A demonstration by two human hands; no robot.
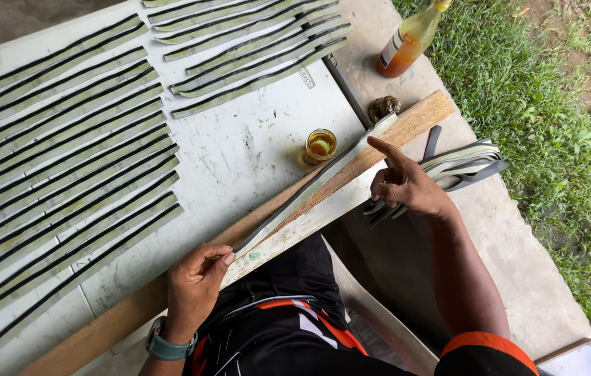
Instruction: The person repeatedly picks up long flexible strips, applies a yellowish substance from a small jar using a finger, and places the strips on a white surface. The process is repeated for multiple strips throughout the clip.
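A long grey-green strip (316,182) lies along a wooden plank (372,154) that runs diagonally across the white board (253,146). My left hand (196,282) pinches the strip's near end between thumb and fingers. My right hand (403,182) hovers near the strip's far half, index finger stretched out and pointing toward it, other fingers curled. Beneath my right hand lies a bundle of similar strips (462,167) on the concrete.
Many strips (65,153) lie in rows over the board's left side, and several more strips (253,49) lie at the top. A small open jar of amber liquid (320,145) stands by the plank. An amber bottle (410,38) stands on the concrete slab beside the grass (560,118).
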